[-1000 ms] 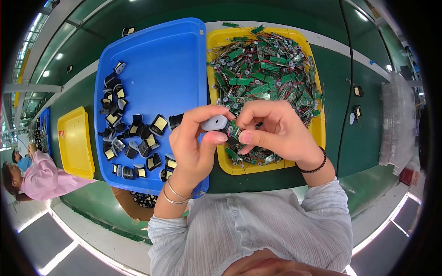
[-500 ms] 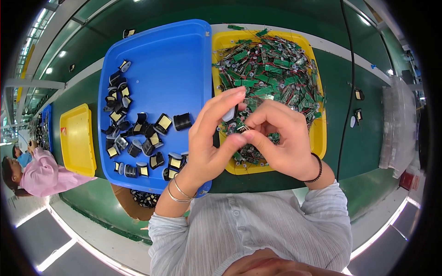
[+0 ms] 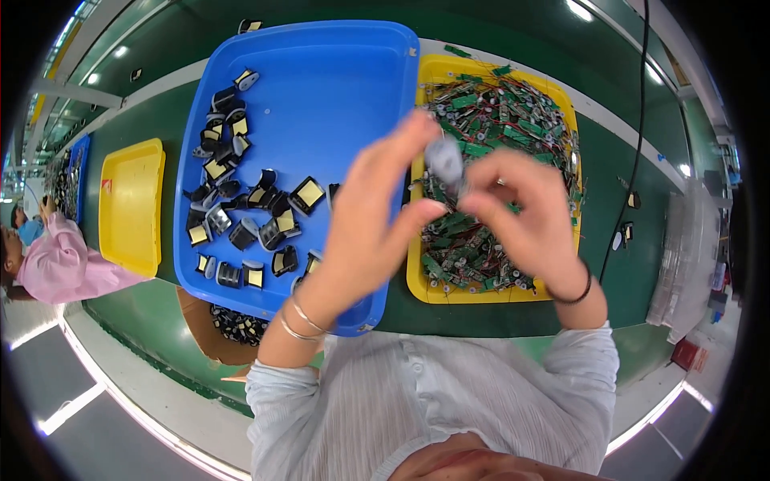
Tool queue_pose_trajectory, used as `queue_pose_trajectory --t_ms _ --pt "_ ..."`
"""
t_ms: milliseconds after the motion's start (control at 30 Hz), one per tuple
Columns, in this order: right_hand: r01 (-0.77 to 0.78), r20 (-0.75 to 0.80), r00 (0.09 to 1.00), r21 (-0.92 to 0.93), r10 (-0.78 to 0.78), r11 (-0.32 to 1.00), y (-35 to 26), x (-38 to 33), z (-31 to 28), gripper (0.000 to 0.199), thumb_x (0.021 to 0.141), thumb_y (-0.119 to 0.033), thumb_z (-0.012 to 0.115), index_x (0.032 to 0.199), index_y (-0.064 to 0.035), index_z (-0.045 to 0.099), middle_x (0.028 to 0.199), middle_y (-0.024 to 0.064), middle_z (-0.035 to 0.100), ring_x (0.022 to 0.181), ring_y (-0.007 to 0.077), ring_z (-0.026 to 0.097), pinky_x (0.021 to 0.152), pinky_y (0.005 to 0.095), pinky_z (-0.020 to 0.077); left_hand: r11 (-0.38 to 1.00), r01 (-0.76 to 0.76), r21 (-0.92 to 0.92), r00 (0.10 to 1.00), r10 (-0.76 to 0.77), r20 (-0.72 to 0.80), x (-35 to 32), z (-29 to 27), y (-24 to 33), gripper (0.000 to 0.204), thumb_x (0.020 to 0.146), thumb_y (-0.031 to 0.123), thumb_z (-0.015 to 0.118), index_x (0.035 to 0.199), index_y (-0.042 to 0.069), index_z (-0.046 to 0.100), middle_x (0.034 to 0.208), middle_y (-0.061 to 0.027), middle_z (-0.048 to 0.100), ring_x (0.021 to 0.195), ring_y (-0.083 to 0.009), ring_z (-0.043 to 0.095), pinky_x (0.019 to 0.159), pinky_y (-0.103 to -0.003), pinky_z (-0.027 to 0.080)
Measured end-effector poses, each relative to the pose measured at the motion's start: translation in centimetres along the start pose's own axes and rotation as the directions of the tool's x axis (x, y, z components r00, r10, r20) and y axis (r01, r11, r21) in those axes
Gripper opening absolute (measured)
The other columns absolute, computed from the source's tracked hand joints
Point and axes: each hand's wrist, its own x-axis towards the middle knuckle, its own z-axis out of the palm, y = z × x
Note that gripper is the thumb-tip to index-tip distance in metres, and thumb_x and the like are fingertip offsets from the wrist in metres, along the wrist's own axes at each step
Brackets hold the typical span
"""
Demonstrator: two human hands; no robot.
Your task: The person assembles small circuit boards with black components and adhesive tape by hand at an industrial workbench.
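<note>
A small grey rounded plastic housing (image 3: pixel 443 159), blurred by motion, hangs between my two hands above the yellow tray. My right hand (image 3: pixel 525 216) pinches its lower end between thumb and fingers. Just left of the housing, my left hand (image 3: pixel 373 212) has its thumb and fingers spread apart, the fingertips close to the piece; blur hides whether they touch it. Beneath the hands, the yellow tray (image 3: pixel 414 264) is heaped with green circuit boards (image 3: pixel 513 132) with thin red and black wires. No board can be made out in the housing.
On the left, a blue tray (image 3: pixel 321 88) holds many black-and-grey housings (image 3: pixel 269 192) with pale yellow pads. Further left lie a yellow tray (image 3: pixel 132 208) and a person in pink (image 3: pixel 76 260). Below is a cardboard box (image 3: pixel 200 325) of small dark parts. A black cable (image 3: pixel 638 136) hangs at right.
The grey housing has turned its rounded face into view and sits in my right hand's pinch. My left fingers have spread away from the right fingertips. The head view has shifted slightly.
</note>
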Motion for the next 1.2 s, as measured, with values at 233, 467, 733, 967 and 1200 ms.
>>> queue_pose_trajectory --t_ms 233,467,733,967,1200 --pt "0.113 -0.048 0.970 -0.780 -0.238 0.616 11.9 13.8 -5.4 0.012 0.069 -0.014 0.063 0.078 -0.0066 0.059 0.072 0.0064 0.058 0.071 0.0229 0.057 0.061 0.0320 0.0455 0.657 -0.203 0.726 0.947 -0.056 0.316 -1.2 -7.0 -2.1 0.030 0.066 0.015 0.067 0.092 0.004 0.055 0.119 -0.0065 0.048 0.119 -0.0324 0.033 0.095 -0.052 0.028" --pt "0.133 0.100 0.978 -0.975 -0.182 0.179 20.5 20.9 -7.6 0.010 0.067 -0.016 0.065 0.073 -0.0090 0.063 0.068 0.0074 0.059 0.076 0.0251 0.057 0.069 0.0369 0.0463 0.410 -0.142 0.901 0.975 -0.097 0.198 -2.6 -6.1 -4.6 0.038 0.060 0.025 0.071 0.091 0.008 0.058 0.124 -0.0083 0.042 0.124 -0.0339 0.023 0.094 -0.061 0.019" --pt "0.109 0.269 0.960 -0.624 0.082 0.774 11.7 16.3 -8.1 0.016 0.074 -0.017 0.062 0.085 -0.0052 0.066 0.076 0.0105 0.064 0.069 0.0216 0.061 0.066 0.0284 0.0482 0.769 0.063 0.636 0.970 -0.197 0.141 -1.4 -5.8 -4.4 0.027 0.065 0.019 0.070 0.083 0.004 0.055 0.094 -0.0069 0.059 0.097 -0.0239 0.050 0.080 -0.040 0.040" --pt "0.087 0.387 0.845 -0.781 0.370 0.619 2.0 8.2 -1.9 0.023 0.058 -0.024 0.072 0.068 -0.0063 0.061 0.068 0.0091 0.061 0.067 0.0260 0.059 0.059 0.0355 0.0463 0.967 0.202 0.157 0.979 -0.197 -0.047 0.4 -4.5 -2.0 0.020 0.071 0.013 0.067 0.086 0.003 0.057 0.075 -0.0052 0.056 0.066 -0.0120 0.049 0.052 -0.022 0.039" --pt "0.048 0.312 0.881 -0.808 0.356 0.588 1.8 8.2 -3.4 0.017 0.061 -0.020 0.068 0.065 -0.0058 0.060 0.056 0.0068 0.056 0.057 0.0188 0.056 0.050 0.0312 0.0413 0.964 0.256 -0.077 0.967 -0.256 0.000 0.8 -2.3 -0.4 0.022 0.070 0.014 0.069 0.078 0.001 0.052 0.074 -0.0011 0.053 0.060 -0.0052 0.043 0.050 -0.017 0.035"
